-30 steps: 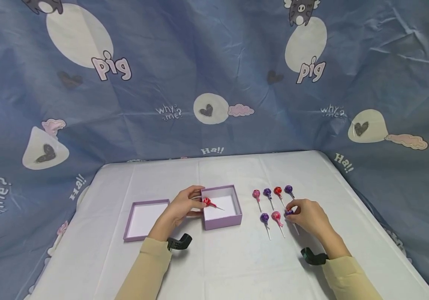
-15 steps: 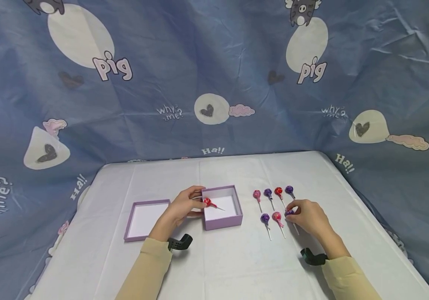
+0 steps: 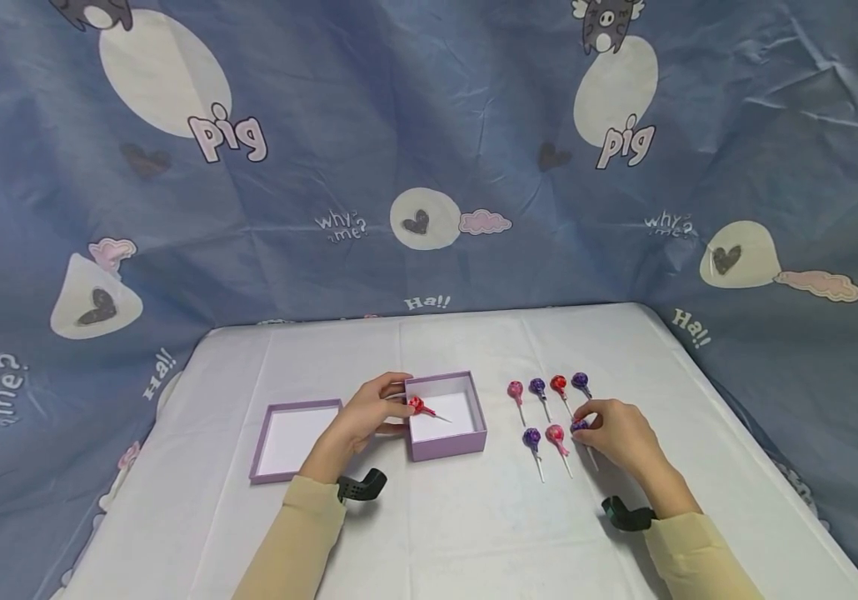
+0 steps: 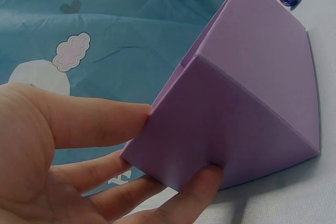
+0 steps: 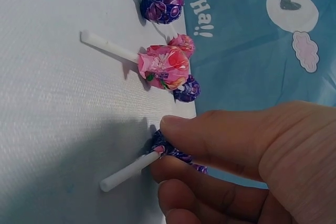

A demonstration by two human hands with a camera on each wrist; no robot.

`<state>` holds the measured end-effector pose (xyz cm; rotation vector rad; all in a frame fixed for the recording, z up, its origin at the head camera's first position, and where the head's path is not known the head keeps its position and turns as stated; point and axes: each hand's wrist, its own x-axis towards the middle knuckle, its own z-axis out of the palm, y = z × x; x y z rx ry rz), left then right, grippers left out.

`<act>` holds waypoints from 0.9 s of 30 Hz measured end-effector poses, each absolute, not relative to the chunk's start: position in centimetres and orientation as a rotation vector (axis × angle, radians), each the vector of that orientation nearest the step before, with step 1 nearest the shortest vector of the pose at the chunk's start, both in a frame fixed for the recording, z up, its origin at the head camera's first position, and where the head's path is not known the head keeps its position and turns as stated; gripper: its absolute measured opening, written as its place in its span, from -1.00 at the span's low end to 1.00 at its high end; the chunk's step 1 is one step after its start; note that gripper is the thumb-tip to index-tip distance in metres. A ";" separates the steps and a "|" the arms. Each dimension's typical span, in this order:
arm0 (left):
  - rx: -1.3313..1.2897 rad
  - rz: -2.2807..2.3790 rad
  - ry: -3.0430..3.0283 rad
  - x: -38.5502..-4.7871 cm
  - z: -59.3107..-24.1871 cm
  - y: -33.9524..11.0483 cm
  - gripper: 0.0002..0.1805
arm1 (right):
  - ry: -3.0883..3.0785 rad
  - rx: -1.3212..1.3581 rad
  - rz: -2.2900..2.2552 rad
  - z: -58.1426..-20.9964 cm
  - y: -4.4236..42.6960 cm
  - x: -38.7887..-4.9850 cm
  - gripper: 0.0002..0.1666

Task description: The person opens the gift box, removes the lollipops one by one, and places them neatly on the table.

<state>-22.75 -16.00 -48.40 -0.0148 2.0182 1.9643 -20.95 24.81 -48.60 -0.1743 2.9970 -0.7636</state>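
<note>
My left hand (image 3: 366, 414) steadies a lidless purple box (image 3: 447, 445) by its left side. In the left wrist view, the thumb lies at the edge of the box (image 4: 252, 93) and the other fingers bend against its walls. Inside the box lies a red-wrapped lollipop (image 3: 417, 405), its white stick pointing right. Over on the right, my right hand (image 3: 620, 433) pinches a purple-wrapped lollipop (image 3: 579, 425) between thumb and index finger. The right wrist view shows the pinch at the wrapper of this lollipop (image 5: 159, 142), its stick close to the tablecloth; the fingers hide much of the head.
Left of the box lies its shallow purple-rimmed lid (image 3: 297, 437). Several lollipops stand out on the white tablecloth (image 3: 474, 525) in two rows, among them a pink one (image 3: 556, 433), a purple one (image 3: 531, 437) and a red one (image 3: 559, 382). A blue printed cloth (image 3: 429, 125) hangs behind.
</note>
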 end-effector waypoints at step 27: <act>-0.018 1.969 2.044 -22.6 -48.1 -16.0 -0.28 | 3.073 -0.194 -0.795 -46.5 25.7 -21.3 -0.63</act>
